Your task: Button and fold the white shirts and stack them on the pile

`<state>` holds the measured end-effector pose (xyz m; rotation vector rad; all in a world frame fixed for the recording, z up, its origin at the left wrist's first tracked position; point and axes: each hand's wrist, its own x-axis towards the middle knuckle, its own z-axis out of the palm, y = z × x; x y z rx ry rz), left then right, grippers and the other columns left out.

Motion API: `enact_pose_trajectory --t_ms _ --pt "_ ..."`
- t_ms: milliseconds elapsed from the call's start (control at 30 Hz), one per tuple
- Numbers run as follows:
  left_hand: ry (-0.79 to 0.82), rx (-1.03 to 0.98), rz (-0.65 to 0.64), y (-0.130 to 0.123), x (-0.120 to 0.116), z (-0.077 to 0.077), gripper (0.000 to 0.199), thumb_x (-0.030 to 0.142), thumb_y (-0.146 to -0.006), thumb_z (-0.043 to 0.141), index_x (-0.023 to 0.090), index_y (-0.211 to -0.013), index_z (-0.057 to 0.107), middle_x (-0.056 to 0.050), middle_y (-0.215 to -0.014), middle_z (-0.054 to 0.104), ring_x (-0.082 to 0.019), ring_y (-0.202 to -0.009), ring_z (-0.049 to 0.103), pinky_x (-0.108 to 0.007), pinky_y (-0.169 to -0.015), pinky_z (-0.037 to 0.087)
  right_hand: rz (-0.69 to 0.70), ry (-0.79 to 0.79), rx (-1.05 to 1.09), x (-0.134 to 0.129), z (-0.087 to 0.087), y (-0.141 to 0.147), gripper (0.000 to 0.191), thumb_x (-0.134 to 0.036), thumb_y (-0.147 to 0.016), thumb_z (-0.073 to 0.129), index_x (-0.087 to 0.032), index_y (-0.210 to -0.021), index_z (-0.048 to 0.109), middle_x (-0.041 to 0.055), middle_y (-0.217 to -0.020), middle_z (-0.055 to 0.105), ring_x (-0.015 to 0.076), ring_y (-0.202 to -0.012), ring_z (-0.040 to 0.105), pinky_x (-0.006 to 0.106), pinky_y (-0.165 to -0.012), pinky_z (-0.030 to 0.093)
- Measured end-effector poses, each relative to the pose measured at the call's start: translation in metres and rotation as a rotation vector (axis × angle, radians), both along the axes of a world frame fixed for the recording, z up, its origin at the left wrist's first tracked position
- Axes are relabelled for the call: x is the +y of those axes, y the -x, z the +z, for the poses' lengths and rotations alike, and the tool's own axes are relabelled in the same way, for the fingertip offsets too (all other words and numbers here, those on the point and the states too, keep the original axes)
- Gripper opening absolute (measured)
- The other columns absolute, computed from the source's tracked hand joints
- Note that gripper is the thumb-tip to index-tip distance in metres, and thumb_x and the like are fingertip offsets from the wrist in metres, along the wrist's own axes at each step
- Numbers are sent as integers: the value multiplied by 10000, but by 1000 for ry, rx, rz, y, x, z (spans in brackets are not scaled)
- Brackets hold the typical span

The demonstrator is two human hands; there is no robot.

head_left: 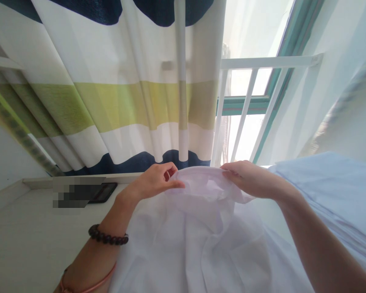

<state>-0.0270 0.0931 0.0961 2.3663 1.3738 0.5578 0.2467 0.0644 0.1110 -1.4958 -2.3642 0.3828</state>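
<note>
A thin white shirt [225, 252] spreads over the lower middle of the view, with its collar [203, 191] raised toward the far side. At the collar's left end, my left hand [158, 179] pinches the cloth, thumb on the near side and fingers curled. My right hand [247, 177] grips the right end between thumb and fingers. Between the two hands the collar edge is stretched in a shallow curve. Loose folds hang below it, and the rest of the shirt runs out of view at the bottom.
Folded pale blue-white cloth [332, 187] lies on the right. A dark flat device [105, 192], partly blurred out, rests on the white surface [24, 232] at left. Behind are a striped curtain [118, 101], a white railing [268, 62] and a green-framed window [247, 106].
</note>
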Motion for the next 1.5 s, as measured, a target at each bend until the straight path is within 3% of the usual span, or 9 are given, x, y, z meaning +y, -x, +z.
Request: enact_pose_trajectory --t_ms 267,400,500,633,767,1000,1233,1433,1500 --pt "-61 -61 94 -7 1 -4 305 494 -781 600 197 -819 544 9 -722 588 -164 -680 557 -252 -600 409 -80 15 -13 1 -5 -3 240 -122 -774 469 -216 -904 647 72 -973 679 226 -845 633 313 -663 469" --pt "-88 -89 87 -16 0 -6 288 473 -785 601 189 -791 560 24 -669 561 -137 -606 511 -240 -557 373 1 -73 68 1 -13 4 297 -289 -797 566 -218 -1085 590 70 -1107 632 221 -962 606 334 -795 474" --pt "-88 -130 55 -21 -2 -7 252 427 -759 631 188 -766 549 38 -650 540 -121 -585 477 -226 -532 356 1 -110 100 4 -18 17 348 -421 -784 612 -238 -1079 584 55 -1052 649 230 -964 594 340 -776 467" --pt "11 -103 15 -21 -2 -10 267 345 -671 698 198 -774 500 55 -651 520 -116 -586 477 -214 -516 356 -94 -145 127 9 -20 27 113 -320 -812 582 -234 -852 644 21 -843 673 190 -791 602 287 -652 437" --pt "23 -34 45 -17 0 -12 197 266 -668 661 196 -747 495 47 -648 525 -118 -575 489 -221 -516 360 -128 -167 157 12 -14 19 176 -343 -831 567 -236 -766 689 -6 -710 675 162 -674 599 255 -591 413" --pt "-69 -3 73 -11 -6 2 89 260 -748 594 196 -791 637 -24 -790 688 -195 -766 643 -274 -690 455 -104 -187 104 9 -7 8 271 -331 -881 504 -232 -801 743 27 -708 716 189 -650 630 279 -599 424" --pt "-40 79 -35 -13 -18 10 384 51 -720 400 206 -959 657 -24 -895 694 -173 -788 638 -249 -675 439 -167 -255 21 2 -8 20 284 -242 -910 430 -233 -883 712 39 -819 726 207 -738 637 300 -645 415" --pt "-143 124 21 -23 -18 5 135 255 -792 538 176 -850 630 -51 -888 646 -198 -816 593 -275 -700 420 -135 -249 108 0 -7 28 191 -270 -888 496 -228 -823 669 24 -840 711 195 -773 620 290 -659 416" --pt "-108 120 23 -26 -16 2 174 355 -802 578 187 -820 621 -27 -816 644 -184 -746 587 -264 -639 401 -130 -248 144 1 -8 28 193 -280 -887 499 -230 -801 664 21 -831 702 190 -769 613 286 -655 416"
